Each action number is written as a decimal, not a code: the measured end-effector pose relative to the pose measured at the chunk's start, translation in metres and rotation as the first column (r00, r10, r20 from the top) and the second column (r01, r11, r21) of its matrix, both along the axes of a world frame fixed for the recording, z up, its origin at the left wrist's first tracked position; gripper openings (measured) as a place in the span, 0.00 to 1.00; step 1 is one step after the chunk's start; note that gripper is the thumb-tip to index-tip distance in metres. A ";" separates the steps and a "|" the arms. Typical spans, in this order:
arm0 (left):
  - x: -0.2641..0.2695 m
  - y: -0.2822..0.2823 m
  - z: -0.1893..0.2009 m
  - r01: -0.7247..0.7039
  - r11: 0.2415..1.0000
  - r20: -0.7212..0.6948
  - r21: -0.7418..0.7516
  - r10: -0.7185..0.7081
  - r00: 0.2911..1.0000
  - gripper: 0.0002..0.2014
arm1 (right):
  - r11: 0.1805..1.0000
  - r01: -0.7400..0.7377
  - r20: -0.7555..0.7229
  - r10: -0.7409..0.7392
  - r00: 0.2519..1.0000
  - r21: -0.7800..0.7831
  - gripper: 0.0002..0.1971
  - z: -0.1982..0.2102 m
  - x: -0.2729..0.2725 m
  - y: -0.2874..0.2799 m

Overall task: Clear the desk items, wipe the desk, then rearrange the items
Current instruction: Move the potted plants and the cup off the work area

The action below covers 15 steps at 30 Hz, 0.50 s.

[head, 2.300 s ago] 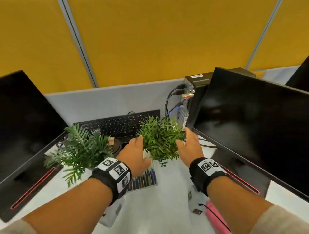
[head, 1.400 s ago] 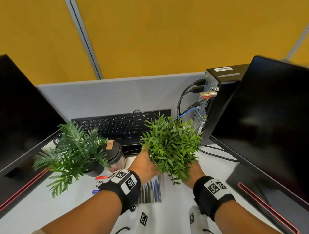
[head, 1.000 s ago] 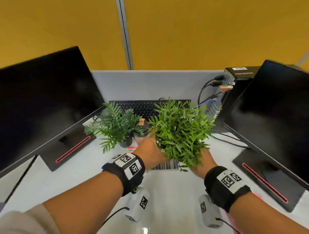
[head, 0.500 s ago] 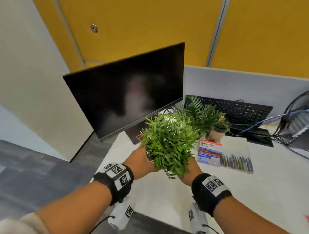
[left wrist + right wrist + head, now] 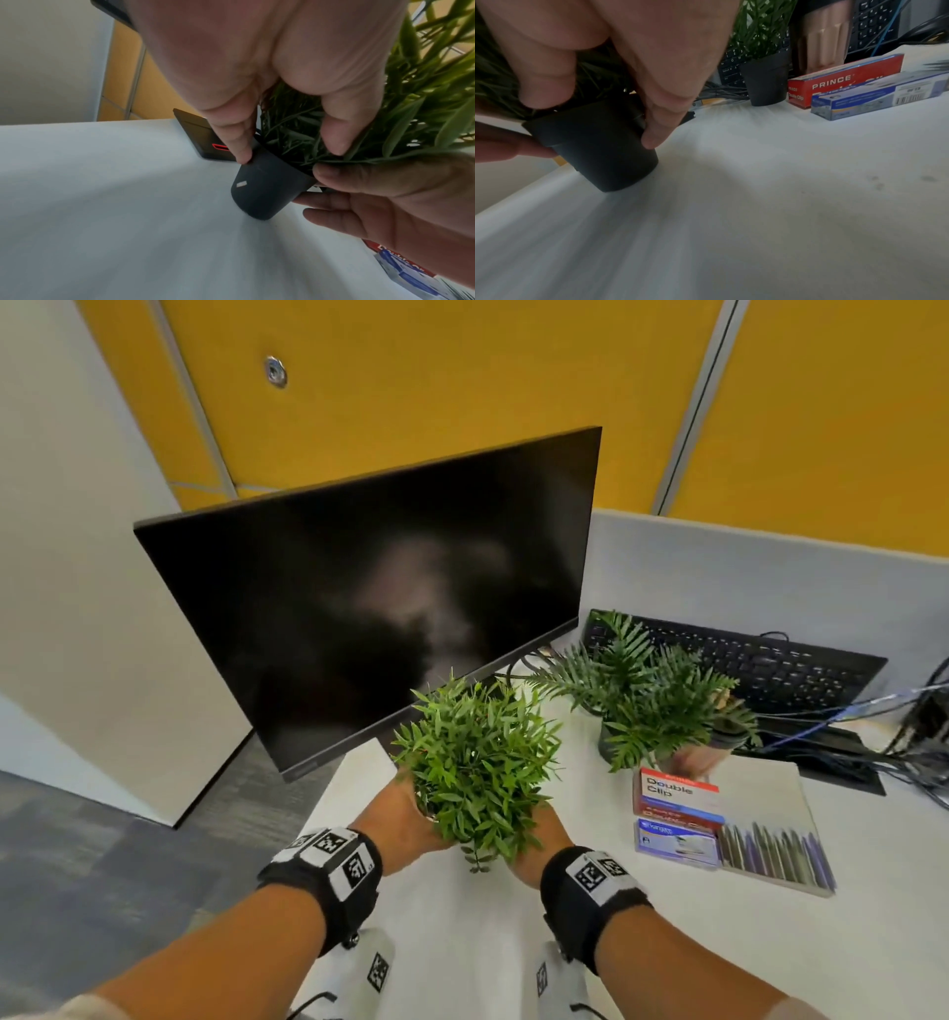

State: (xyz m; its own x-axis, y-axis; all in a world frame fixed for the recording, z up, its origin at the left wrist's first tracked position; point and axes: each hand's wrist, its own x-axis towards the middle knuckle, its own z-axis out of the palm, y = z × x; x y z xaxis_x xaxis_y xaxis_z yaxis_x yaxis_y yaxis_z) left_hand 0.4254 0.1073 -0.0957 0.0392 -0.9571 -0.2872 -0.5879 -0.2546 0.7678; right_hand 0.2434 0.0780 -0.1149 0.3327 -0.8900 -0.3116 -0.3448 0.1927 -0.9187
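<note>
A small leafy green plant (image 5: 477, 773) in a black pot (image 5: 264, 192) sits between both my hands near the desk's front left edge. My left hand (image 5: 405, 819) grips the pot's rim, fingers (image 5: 241, 150) on its far side. My right hand (image 5: 536, 839) holds the other side, fingers (image 5: 659, 130) curled down the pot (image 5: 598, 146). The pot is tilted, its base right at the white desk (image 5: 770, 942); I cannot tell whether it touches. Foliage hides the fingertips in the head view.
A second potted plant (image 5: 652, 701), a rose-coloured cup (image 5: 693, 757), a red Double Clip box (image 5: 678, 796), a blue box (image 5: 675, 839) and a pack of pens (image 5: 770, 852) stand to the right. A black monitor (image 5: 385, 608), keyboard (image 5: 744, 660) and cables (image 5: 873, 742) lie behind.
Both hands closed on the plant, lifted it from in front of the keyboard and carried it left and down to the desk's front left part. The view swung left.
</note>
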 end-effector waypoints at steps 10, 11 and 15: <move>0.005 0.003 0.012 0.001 0.994 0.165 0.109 -0.020 0.986 0.37 | 0.982 -0.066 -0.237 0.023 0.971 -0.178 0.14 -0.017 -0.012 -0.001; 0.006 0.008 0.021 -0.007 0.993 0.188 0.120 -0.015 0.982 0.40 | 0.991 -0.020 -0.235 -0.012 0.972 -0.131 0.20 -0.014 -0.021 0.003; 0.009 0.036 0.072 -0.012 0.981 0.434 0.193 -0.074 0.898 0.49 | 0.990 0.126 -0.167 -0.134 0.977 -0.060 0.21 0.010 -0.066 0.018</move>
State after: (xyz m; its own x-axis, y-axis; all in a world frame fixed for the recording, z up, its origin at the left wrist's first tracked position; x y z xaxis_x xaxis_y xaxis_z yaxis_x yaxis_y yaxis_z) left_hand 0.4342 0.1430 -0.0240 0.1729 -0.8908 -0.4201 -0.8626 -0.3429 0.3720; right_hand 0.1777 0.0959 -0.1044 0.1591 -0.9377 -0.3089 -0.4718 0.2027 -0.8581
